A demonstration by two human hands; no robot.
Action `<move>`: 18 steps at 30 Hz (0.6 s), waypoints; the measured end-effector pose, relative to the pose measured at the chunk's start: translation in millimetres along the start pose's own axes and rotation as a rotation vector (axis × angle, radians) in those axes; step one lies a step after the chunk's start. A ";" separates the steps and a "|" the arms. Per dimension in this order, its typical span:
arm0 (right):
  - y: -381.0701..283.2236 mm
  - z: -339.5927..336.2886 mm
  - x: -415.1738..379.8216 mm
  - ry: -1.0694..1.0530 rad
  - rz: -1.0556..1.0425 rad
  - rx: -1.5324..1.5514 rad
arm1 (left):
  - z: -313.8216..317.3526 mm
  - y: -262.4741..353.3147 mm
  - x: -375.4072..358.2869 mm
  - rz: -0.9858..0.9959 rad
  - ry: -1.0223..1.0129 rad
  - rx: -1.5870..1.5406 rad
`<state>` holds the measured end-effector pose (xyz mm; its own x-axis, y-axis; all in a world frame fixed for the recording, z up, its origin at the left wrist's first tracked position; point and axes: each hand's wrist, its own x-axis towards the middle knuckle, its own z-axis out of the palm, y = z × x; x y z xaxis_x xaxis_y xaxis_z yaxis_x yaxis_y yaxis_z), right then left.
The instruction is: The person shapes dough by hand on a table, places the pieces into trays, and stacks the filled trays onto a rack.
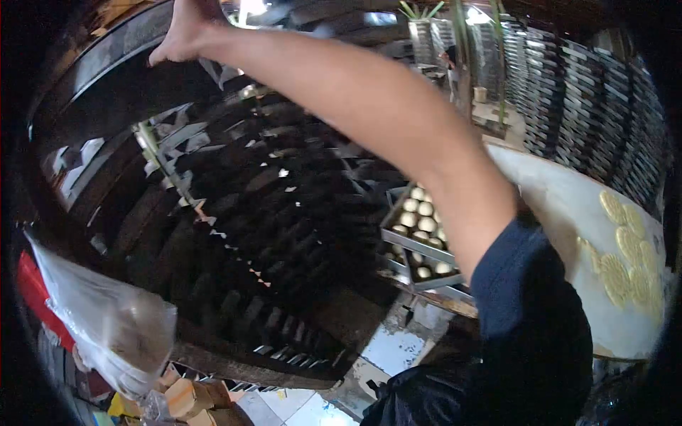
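My right arm, in a dark short sleeve (pixel 522 284), reaches from the lower right to the upper left. My right hand (pixel 190 34) is at the top edge of the frame, beside the rim of a large dark tray or panel (pixel 106 67). Most of its fingers are cut off or hidden, so I cannot make out a hold. Below the hand, tall racks of dark trays (pixel 234 192) fill the left and middle, partly blurred. My left hand is out of view.
Stacked trays of round pale dough balls (pixel 419 221) stand beyond my forearm. Flat patterned yellowish pieces (pixel 614 277) lie on a white table (pixel 547 181) at right. Tray stacks (pixel 590 106) rise behind. A plastic bag (pixel 114 319) and cardboard boxes (pixel 192 397) are lower left; a person (pixel 452 67) stands far back.
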<state>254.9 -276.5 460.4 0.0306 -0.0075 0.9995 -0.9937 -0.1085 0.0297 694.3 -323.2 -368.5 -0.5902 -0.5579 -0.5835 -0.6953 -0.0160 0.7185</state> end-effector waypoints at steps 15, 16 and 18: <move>20.3 -543.1 -259.1 -0.273 -0.055 -0.232 | 270.0 0.4 -29.6 -0.228 -0.443 -0.279; 22.3 -561.8 -279.9 -0.303 -0.009 -0.204 | 278.3 -0.9 -23.5 -0.281 -0.523 -0.291; 26.7 -589.8 -322.7 -0.328 0.025 -0.243 | 286.2 9.2 -15.3 -0.150 -0.626 -0.371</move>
<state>154.7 309.4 145.0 -0.0005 -0.3282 0.9446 -0.9899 0.1339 0.0460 579.5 -77.3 -461.3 -0.6999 0.0477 -0.7126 -0.6682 -0.3961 0.6298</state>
